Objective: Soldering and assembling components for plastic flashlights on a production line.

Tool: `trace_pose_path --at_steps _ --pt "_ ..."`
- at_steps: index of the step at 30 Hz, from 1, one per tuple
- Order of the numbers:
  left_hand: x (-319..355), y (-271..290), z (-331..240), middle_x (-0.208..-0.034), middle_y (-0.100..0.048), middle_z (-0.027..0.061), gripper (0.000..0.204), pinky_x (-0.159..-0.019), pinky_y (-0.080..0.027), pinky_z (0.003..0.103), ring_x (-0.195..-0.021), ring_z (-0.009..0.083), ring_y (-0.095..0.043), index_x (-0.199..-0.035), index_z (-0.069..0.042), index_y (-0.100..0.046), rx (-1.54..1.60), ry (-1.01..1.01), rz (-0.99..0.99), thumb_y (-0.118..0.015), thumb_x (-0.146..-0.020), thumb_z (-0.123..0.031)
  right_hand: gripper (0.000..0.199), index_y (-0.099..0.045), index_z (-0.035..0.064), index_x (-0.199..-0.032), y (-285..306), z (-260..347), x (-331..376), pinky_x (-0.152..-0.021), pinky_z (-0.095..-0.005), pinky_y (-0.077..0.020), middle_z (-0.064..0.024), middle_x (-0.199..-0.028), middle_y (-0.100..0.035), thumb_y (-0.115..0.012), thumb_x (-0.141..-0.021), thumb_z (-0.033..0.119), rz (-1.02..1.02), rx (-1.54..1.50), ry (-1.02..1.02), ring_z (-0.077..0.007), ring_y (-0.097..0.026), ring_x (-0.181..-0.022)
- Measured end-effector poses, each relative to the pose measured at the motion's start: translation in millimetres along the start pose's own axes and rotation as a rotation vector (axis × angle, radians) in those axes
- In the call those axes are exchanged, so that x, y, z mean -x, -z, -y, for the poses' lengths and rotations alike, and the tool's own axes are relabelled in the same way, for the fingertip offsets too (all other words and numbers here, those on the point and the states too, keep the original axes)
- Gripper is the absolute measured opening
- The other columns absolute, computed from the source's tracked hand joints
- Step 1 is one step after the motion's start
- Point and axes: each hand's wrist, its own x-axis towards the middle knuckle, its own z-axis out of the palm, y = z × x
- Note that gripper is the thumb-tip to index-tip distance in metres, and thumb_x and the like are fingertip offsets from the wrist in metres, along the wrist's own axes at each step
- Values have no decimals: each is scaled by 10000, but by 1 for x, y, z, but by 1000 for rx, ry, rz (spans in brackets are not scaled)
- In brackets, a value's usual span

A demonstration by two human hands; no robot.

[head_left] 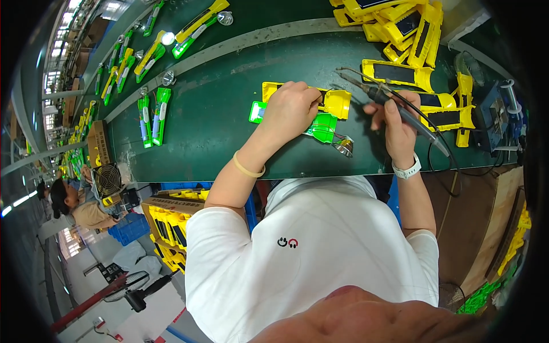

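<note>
The shell (338, 105) is smooth, glossy plastic; the casing (323, 129) is likewise plastic. The reflector (345, 147) has a mirror-bright, metallic finish. The iron (422, 127) has a matt handle and metal shaft. The bench (206, 126) is smooth, scuffed; the shirt (349, 240), matt cloth.

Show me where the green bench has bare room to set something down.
Bare patches on the green bench: between the green casings and the left hand; and between the yellow casing under that hand and the grey strip. Crowded: the right end, with piled yellow parts; and past the strip at upper left, where flashlights lie.
</note>
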Motion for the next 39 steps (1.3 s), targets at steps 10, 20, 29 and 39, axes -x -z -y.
trace_pose_path --at_steps 10,20,29,39 --pt "5 -4 -4 -731 -583 102 69 -659 -461 395 -727 287 -566 -786 -59 -639 12 -25 -1 -641 -719 -76 246 -353 28 -1065 -18 -11 -16 -724 -277 -543 -123 -977 -530 -530 -917 114 65 -29 -67 -217 -649 -873" --pt "25 41 -17 -899 -653 92 146 -643 -502 270 -689 136 -608 -910 -19 -595 832 521 15 -672 -787 -34 219 -361 40 -1058 -9 -11 -11 -664 -251 -510 -110 -895 -553 -517 -921 110 20 35 -24 -191 -633 -813" --pt "40 41 -4 -829 -649 103 86 -610 -500 273 -716 171 -610 -914 -4 -611 1198 602 -144 -610 -829 -17 298 -376 40 -1046 -26 -6 -2 -561 -221 -455 -63 -837 -518 -603 -854 43 19 -23 3 -102 -536 -631" --pt "20 35 41 -717 -567 82 76 -663 -473 352 -744 257 -556 -787 -49 -658 -18 47 -86 -663 -711 -43 260 -396 26 -951 -55 -23 -1 -496 -191 -431 -37 -750 -526 -629 -840 61 50 54 -73 -69 -529 -569"
